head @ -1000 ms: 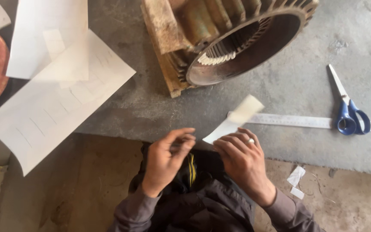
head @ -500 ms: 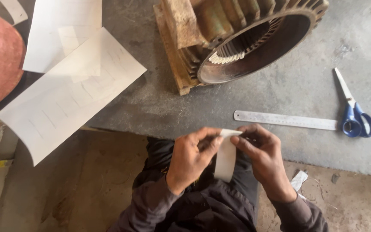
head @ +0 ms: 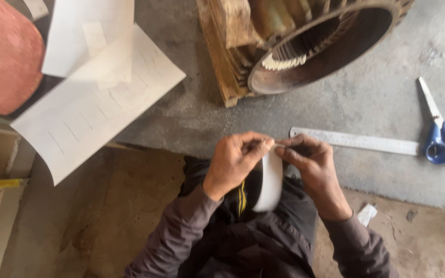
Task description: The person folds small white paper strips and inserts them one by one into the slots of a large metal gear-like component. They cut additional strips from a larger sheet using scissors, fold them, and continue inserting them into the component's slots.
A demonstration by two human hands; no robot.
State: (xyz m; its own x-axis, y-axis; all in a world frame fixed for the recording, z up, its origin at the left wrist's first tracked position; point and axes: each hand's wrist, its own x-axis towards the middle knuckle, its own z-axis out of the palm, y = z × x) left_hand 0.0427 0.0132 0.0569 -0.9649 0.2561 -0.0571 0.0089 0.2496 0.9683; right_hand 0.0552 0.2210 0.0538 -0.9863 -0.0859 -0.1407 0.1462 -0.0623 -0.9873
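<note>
A narrow white paper strip point(head: 271, 181) hangs down over my lap, curved, its top end pinched between both hands. My left hand point(head: 234, 159) grips the top edge with thumb and fingers. My right hand point(head: 309, 160) pinches the same edge from the other side, fingertips meeting the left. Both hands hover just in front of the grey concrete bench edge point(head: 191, 128). Above them lies a rusty motor stator point(head: 305, 46) with white paper liners in some slots.
A steel ruler point(head: 356, 140) lies on the bench beside my right hand, with blue-handled scissors point(head: 441, 136) at its right end. Large white paper sheets point(head: 96, 98) marked with lines overhang the bench at left. A red round object point(head: 3, 62) sits far left. Paper scrap point(head: 366, 213) lies on the floor.
The strip went from sticking up toward the bench in my right hand to hanging downward, held at its top by both hands. The view has shifted slightly.
</note>
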